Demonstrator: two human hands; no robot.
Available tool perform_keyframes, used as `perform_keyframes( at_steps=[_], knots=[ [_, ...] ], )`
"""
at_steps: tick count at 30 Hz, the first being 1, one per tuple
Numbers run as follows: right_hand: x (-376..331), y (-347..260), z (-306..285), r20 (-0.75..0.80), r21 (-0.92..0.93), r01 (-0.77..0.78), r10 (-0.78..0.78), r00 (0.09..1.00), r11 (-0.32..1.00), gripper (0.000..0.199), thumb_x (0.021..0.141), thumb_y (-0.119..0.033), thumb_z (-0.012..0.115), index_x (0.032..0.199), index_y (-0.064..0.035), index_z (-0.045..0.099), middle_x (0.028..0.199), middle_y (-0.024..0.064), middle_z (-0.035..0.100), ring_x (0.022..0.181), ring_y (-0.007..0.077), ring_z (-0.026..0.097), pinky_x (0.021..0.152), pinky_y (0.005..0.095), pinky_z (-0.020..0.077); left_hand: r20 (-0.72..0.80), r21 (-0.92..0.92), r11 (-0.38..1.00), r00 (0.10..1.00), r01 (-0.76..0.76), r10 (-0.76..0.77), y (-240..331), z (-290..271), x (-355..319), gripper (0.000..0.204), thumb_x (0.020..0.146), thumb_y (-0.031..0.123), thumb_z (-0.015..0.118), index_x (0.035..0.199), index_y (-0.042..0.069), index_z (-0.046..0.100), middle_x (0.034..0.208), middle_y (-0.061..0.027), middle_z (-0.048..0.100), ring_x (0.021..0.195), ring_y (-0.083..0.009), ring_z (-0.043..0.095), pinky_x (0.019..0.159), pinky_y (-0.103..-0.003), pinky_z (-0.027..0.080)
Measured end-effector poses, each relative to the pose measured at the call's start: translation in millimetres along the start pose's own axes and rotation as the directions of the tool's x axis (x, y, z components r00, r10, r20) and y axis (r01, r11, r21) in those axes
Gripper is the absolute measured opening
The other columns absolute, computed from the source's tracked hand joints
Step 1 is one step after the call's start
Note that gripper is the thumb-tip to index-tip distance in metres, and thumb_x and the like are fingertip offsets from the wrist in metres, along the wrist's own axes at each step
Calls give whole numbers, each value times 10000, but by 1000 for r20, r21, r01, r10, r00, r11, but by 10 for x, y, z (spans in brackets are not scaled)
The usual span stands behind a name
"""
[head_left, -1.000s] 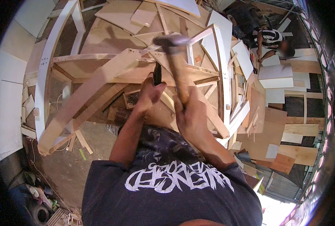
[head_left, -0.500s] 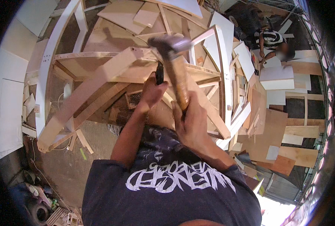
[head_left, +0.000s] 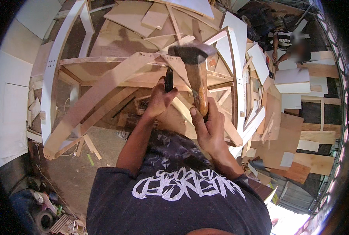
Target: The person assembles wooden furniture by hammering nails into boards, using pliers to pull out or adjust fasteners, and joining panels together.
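Observation:
My right hand (head_left: 213,127) is closed around the wooden handle of a hammer (head_left: 198,80), whose dark metal head is raised near the joint at the top of the wooden frame. To its left, my left hand (head_left: 160,98) grips a slim black hand tool (head_left: 169,80), its narrow end pointing up toward that joint; its exact kind does not show. The wooden frame (head_left: 100,88) has light-coloured slanting beams that meet in front of me, and small dark dots mark the wood at the joint. Whether the black tool touches the wood cannot be told.
White upright panels (head_left: 51,86) bound the frame on the left and right. Loose plywood sheets (head_left: 129,19) lie beyond it, and offcuts (head_left: 92,147) are on the floor. At far right, a co-worker (head_left: 288,45) bends near a white box (head_left: 292,81).
My right hand and the hammer have moved to the right, and the hammer head shows more sharply. My left hand still holds the black tool near the joint.

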State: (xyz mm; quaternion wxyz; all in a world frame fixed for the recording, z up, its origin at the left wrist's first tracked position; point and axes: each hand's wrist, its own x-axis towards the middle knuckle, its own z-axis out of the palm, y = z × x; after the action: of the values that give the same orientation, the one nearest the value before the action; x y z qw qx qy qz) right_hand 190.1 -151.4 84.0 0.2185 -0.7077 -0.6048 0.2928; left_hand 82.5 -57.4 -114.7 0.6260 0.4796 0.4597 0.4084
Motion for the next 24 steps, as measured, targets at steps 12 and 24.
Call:
perform_keyframes(
  at_steps=[12, 24],
  knots=[
    [-210, 569, 345, -280, 265, 123, -46, 959, 956, 348, 942, -230, 679, 1170, 12, 578, 909, 162, 637, 811, 290, 602, 786, 383, 501, 133, -61, 981, 976, 182, -172, 257, -226, -72, 319, 865, 214, 678, 1077, 11, 554, 797, -64, 566, 697, -177, 552, 628, -339, 464],
    [262, 41, 461, -62, 348, 85, -68, 996, 934, 229, 1031, -215, 612, 1135, -18, 559, 713, 70, 580, 568, 177, 576, 528, 341, 446, 131, -301, 909, 957, 288, -259, -191, 25, 210, 258, 855, 227, 706, 960, 17, 600, 711, -85, 634, 619, -171, 609, 564, -332, 491]
  ],
)
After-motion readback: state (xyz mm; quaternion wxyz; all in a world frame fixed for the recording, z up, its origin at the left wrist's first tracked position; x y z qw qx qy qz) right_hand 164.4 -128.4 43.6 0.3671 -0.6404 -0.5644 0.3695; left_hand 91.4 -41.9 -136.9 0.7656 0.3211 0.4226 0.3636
